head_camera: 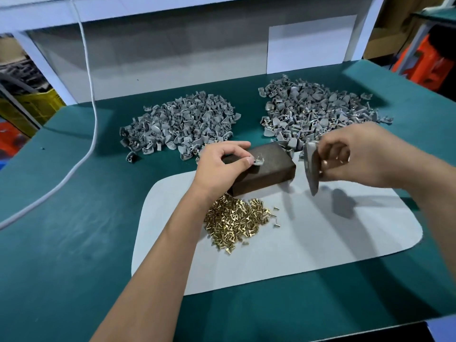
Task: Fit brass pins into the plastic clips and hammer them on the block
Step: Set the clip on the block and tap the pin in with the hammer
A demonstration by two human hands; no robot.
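Head view: the left hand [222,161] holds a plastic clip [258,161] down on top of the dark block [269,169], thumb and forefinger pinching it at its left side. A brass pin stands up out of the clip, so its long axis runs roughly up and down, toward the camera. The right hand [355,156] grasps a flat grey striking piece [311,169], fingers curled round its upper part, the blade hanging downward with its long axis near vertical. It is raised clear of the block and just to the right of it, not touching it.

The clip lies to the left of the striker and a little lower, so the blow, as I judge it, must come across leftward and down onto the pin head. The right hand is the nearer one for that. The left fingertips sit right beside the pin, which leaves little margin; a stroke that lands off to the left could catch them.

The block's right end and near edge are open. The heap of loose pins [234,220] lies near the block's near-left corner, on the white mat [320,243]. Two heaps of grey clips lie on the far side, the left heap [180,124] and the right heap [318,107]; some of the right heap's clips touch the block's far right corner.
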